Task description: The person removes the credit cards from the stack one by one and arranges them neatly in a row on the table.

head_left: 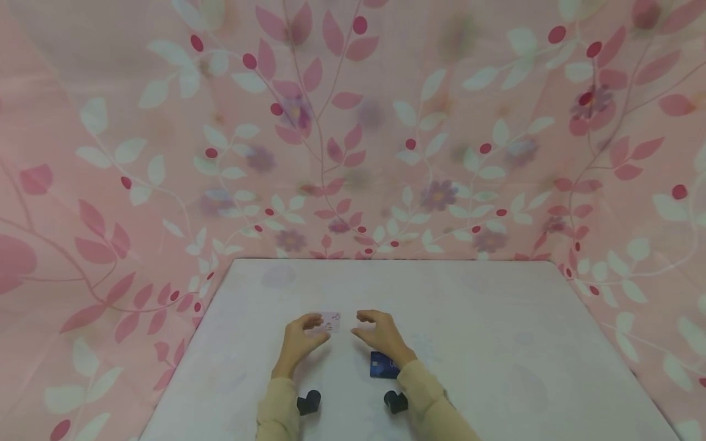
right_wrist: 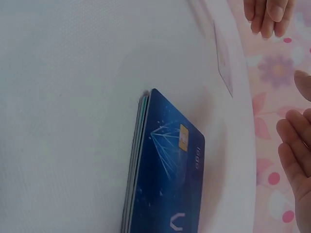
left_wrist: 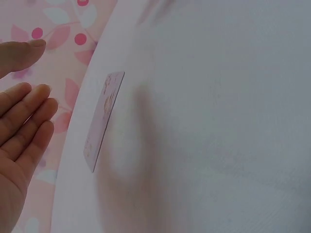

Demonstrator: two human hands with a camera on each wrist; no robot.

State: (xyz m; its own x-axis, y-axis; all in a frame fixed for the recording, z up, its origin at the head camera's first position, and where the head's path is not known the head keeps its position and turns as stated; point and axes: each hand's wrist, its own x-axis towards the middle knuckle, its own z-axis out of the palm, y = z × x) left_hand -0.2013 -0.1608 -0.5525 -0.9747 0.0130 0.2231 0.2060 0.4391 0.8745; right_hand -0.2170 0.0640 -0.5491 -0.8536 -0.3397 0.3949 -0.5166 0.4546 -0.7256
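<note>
Two hands, one left hand (head_left: 298, 342) and one right hand (head_left: 385, 337), each have a spread grip, thumb away from fingers. One pink card (head_left: 332, 321) lies on one white surface (head_left: 496, 343) near the left hand. One blue-topped card stack (head_left: 382, 366) sits below the right hand. Two black bits (head_left: 311, 401) show, one by each wrist.

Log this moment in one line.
left hand: holds nothing | right hand: holds nothing | pink card: on white table, nearer left hand | blue-topped card stack: on table, nearer right hand
</note>
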